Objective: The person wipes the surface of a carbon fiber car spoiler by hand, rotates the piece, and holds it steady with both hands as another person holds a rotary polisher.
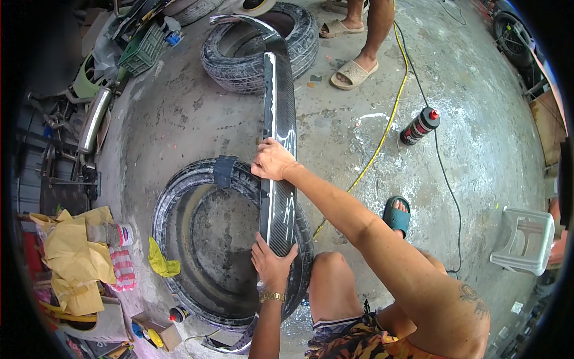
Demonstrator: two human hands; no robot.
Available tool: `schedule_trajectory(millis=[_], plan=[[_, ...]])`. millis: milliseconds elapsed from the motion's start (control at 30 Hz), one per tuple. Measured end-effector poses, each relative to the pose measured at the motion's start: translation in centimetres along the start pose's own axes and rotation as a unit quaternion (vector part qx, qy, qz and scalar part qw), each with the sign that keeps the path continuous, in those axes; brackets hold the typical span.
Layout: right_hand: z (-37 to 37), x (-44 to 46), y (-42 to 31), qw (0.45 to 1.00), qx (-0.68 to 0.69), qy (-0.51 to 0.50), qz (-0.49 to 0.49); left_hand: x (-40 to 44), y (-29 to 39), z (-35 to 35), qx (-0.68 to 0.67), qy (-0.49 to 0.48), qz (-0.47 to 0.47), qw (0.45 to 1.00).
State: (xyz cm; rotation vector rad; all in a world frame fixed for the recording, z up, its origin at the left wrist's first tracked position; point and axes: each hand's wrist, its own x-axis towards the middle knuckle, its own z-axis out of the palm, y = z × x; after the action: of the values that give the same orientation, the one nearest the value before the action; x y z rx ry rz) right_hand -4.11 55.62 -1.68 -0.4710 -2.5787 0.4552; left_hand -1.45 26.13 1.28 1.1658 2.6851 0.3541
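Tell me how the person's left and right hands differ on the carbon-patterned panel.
The left hand has a gold-coloured band at its wrist; the right hand has a bare wrist. The left hand sits on the nearer stretch of the panel, the right farther along. The left spreads its thumb and fingers to opposite sides, while the right curls at one edge. Both hold the same panel.

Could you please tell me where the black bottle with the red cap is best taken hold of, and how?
I'd wrap the grip around the middle of the black bottle, below its narrower red cap, coming sideways from the camera wearer's side. Its body looks round and it seems to stand upright, so that side faces the wearer.
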Motion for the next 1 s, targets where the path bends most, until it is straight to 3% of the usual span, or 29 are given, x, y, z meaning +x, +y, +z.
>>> schedule_trajectory(millis=[1000], plan=[[0.16,-0.04,0.02,1.000,0.004,0.018,-0.006,0.05,0.14,0.01,0.003,0.009,0.001,1.000]])
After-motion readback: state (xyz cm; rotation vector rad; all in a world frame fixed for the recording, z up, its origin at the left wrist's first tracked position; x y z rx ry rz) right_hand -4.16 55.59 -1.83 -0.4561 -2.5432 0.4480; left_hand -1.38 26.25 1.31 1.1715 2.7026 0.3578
